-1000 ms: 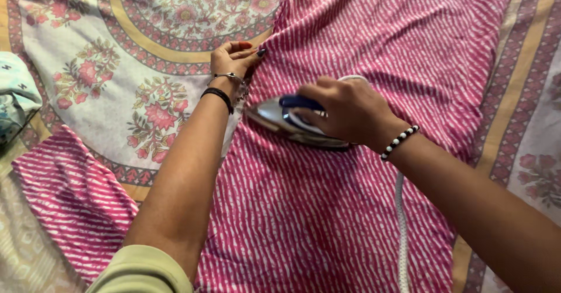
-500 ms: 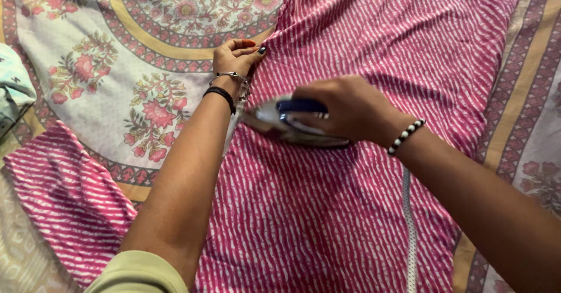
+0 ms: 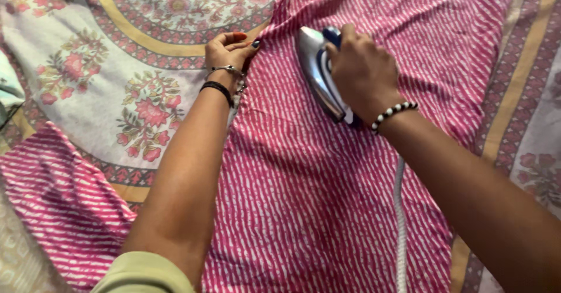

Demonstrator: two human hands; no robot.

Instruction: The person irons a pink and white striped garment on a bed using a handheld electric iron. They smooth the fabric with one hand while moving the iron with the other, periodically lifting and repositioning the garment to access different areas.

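Note:
A pink garment with white dashed stripes (image 3: 327,199) lies spread over a floral bedsheet (image 3: 105,82). My right hand (image 3: 362,71) grips the blue handle of a silver clothes iron (image 3: 318,73), which rests on the garment near its upper part, nose pointing away from me. My left hand (image 3: 229,50) pinches the garment's left edge just left of the iron, wrist wearing a black band and a metal bangle. A white cord (image 3: 400,223) trails from the iron toward me under my right forearm.
A pink striped sleeve or panel (image 3: 52,211) spreads to the lower left. A pale blue-green cloth (image 3: 9,88) sits at the left edge. The sheet's yellow and maroon border (image 3: 514,94) runs down the right side.
The iron has turned from lying sideways to pointing away from me and slid up the garment. My left hand keeps its pinch on the edge.

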